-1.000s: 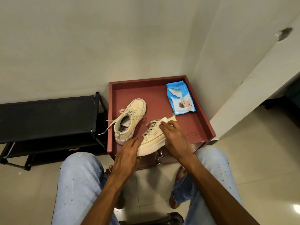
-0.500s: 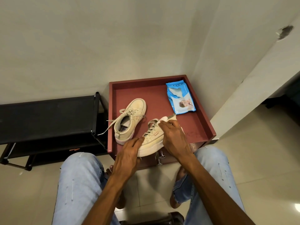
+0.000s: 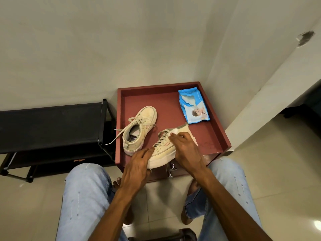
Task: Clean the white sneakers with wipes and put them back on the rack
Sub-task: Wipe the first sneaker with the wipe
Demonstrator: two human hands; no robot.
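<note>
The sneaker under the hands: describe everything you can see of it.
The near sneaker is cream with a leather-like upper, beige laces, a pinkish side tab and a thick pale sole. It sits sole down at the front edge of the red tray top, toe towards the person. The left hand rests on its toe; the right hand presses a white wipe near the top laces.

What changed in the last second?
Very little: the right hand, holding a wipe to the near sneaker, edged slightly toward its laces. Nothing was picked up or released. The left hand at the toe, the other sneaker and the wipes pack stayed put.
</note>
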